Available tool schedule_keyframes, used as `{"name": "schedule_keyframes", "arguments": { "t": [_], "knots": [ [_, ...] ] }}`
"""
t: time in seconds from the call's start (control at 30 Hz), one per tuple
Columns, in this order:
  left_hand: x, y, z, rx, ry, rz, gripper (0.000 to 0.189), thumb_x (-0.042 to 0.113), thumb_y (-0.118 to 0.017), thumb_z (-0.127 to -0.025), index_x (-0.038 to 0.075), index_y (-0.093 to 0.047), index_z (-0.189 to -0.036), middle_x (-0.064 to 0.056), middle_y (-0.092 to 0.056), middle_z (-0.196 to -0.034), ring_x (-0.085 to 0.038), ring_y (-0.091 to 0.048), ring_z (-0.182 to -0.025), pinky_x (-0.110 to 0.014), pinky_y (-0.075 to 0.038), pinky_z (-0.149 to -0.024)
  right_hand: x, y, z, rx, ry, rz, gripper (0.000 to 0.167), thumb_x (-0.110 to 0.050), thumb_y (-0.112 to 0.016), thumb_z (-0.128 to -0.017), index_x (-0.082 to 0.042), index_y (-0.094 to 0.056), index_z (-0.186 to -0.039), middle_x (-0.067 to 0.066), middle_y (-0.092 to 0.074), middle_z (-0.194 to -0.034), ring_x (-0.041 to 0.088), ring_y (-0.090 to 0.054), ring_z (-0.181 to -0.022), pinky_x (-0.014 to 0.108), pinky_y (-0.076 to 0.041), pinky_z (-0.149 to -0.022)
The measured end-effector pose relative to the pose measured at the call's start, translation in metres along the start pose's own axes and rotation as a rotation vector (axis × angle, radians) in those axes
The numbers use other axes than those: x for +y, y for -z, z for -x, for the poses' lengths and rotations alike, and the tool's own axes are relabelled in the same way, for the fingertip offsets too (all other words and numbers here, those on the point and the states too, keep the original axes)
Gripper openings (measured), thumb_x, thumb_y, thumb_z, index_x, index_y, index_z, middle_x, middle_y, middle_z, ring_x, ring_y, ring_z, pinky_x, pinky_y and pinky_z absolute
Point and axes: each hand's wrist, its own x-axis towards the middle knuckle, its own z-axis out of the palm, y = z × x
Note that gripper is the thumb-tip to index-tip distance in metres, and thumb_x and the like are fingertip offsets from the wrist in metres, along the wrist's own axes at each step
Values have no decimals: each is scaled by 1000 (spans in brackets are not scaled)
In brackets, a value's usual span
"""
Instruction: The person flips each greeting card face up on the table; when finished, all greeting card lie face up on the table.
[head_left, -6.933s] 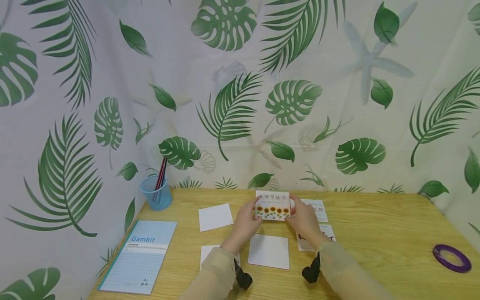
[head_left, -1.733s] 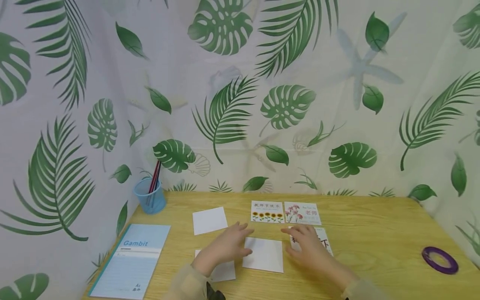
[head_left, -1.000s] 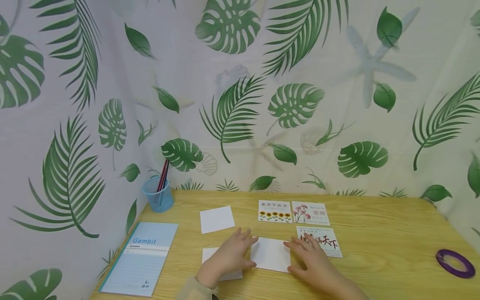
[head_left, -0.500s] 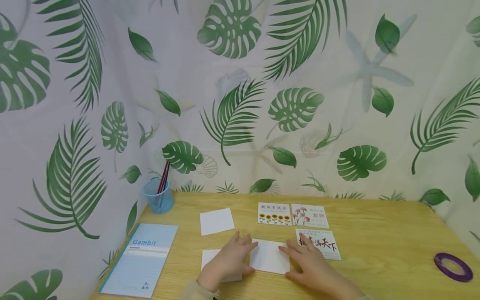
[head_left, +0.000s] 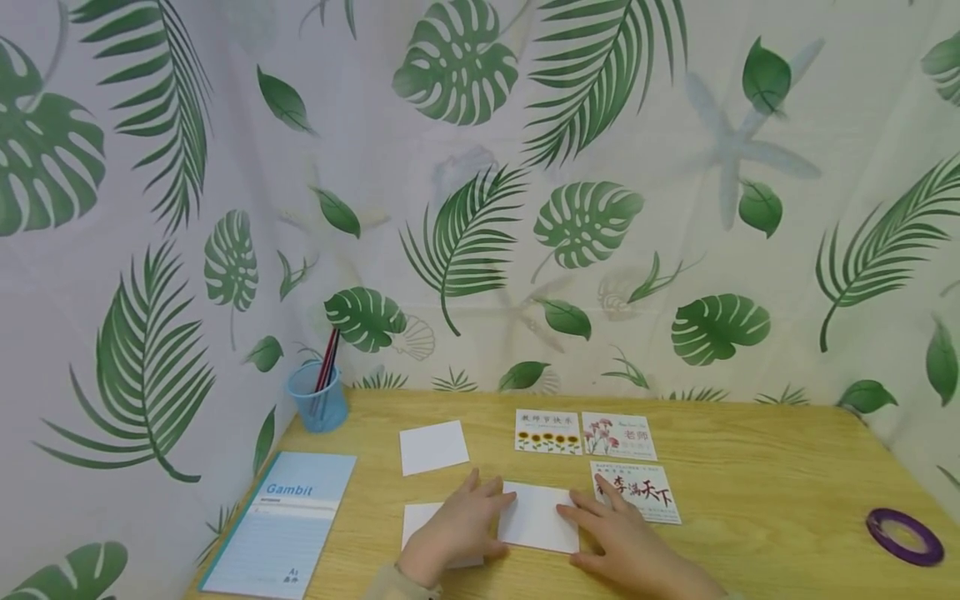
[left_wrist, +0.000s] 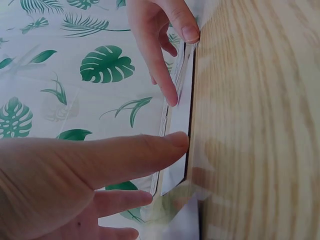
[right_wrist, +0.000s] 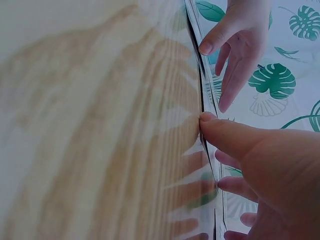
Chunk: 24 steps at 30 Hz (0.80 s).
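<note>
A blank white card (head_left: 537,517) lies face down or unprinted side up on the wooden table between my hands. My left hand (head_left: 459,521) touches its left side, thumb low and fingers spread along the edge. At the opposite side my right hand (head_left: 626,537) has its thumb near the lower corner and a fingertip over the upper one. Both thumb tips show right at the card's near edge in the wrist views. Close behind the right fingers is a card with red lettering (head_left: 647,496). Another white card (head_left: 418,518) is partly hidden by the left hand.
Further back lie a sunflower card (head_left: 547,433), a pink-flower card (head_left: 619,437) and a blank card (head_left: 432,447). A notebook (head_left: 281,525) and a blue mesh cup (head_left: 318,400) with pencils stand left; a purple tape roll (head_left: 905,537) lies right on the table (head_left: 757,500).
The sunflower card, earlier held up in both hands, now lies beside the pink-flower card. Both hands have come to the sides of the middle blank card and barely move since.
</note>
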Motion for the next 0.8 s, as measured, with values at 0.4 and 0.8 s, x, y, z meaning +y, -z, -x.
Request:
{"name": "schedule_keyframes", "arguments": {
  "t": [0.4,0.8],
  "knots": [
    [4,-3,0,-18,-37,-56,64,38,-81,-79,19,-60,-137,-8,-56,-144,-43,-45,-137,-50,-38,-114,-1,2,-1,-29,59,1,56,-46,-67,-90,-14,-61,-135,19,-55,-143,54,-25,-143,75,-28,-105],
    [5,2,1,12,-39,-52,51,32,-76,-86,16,-63,-133,-5,-60,-140,-36,-48,-137,-45,-39,-114,-3,12,4,-44,73,-45,49,-43,-55,-99,-13,-60,-137,18,-53,-145,54,-24,-144,74,-27,-107]
  ]
}}
